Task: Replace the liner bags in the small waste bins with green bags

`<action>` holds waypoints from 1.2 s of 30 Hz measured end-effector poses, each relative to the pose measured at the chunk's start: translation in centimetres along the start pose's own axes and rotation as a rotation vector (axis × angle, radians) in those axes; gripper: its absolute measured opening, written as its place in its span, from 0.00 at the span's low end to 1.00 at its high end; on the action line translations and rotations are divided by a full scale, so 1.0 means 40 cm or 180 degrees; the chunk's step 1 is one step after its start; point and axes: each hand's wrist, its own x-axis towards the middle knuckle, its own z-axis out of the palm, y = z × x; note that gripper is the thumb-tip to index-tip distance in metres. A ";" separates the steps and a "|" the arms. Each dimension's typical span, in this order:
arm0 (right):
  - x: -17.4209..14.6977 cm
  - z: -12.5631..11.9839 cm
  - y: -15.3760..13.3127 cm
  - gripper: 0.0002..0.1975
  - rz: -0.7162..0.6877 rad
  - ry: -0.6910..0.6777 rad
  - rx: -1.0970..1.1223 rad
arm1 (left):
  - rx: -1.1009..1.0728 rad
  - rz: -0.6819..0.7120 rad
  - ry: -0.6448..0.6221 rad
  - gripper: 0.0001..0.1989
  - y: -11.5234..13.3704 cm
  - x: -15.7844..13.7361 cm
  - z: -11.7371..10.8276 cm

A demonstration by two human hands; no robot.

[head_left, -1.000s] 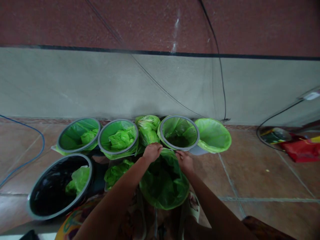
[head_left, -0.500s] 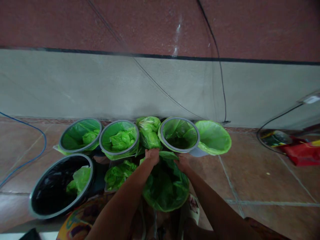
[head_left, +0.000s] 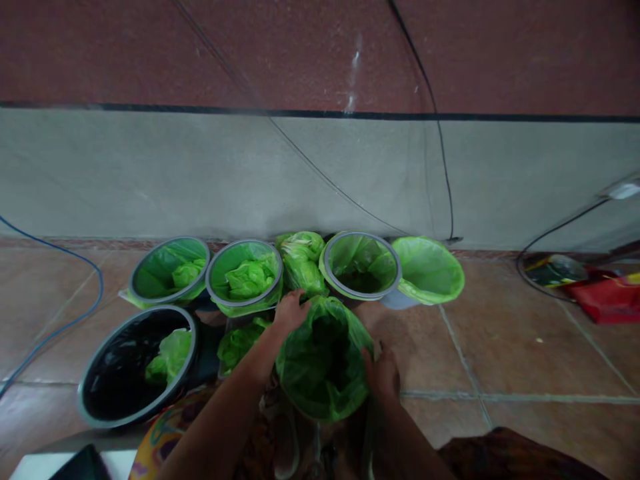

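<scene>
Between my feet stands a small bin lined with a thin green plastic bag [head_left: 320, 393], its mouth facing up at me. My left hand [head_left: 293, 312] is at the bag's far left edge, fingers bent over and thumb against the plastic. On the right side of the mouth, my right hand [head_left: 384, 373] pinches the bag's edge, its thumb toward the inside. The bag folds loosely around the opening, and the bin's outer wall is mostly hidden.
Along the wall stand a left lined bin [head_left: 170, 270], another lined bin [head_left: 244, 277], a packed green bundle [head_left: 303, 260], a ringed bin [head_left: 363, 265] and a pale lined bin [head_left: 429, 270]. A large black-lined bin [head_left: 125, 373] is at left. A red bag [head_left: 605, 300] lies right.
My right hand has moved from the far edge of the bag down to its right side. My left hand has shifted slightly left along the edge. The view has shifted a little.
</scene>
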 end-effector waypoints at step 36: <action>0.222 0.008 -0.169 0.12 -0.1127 -0.0998 -0.0206 | 0.0983 0.0196 -0.0751 0.15 0.048 0.007 0.056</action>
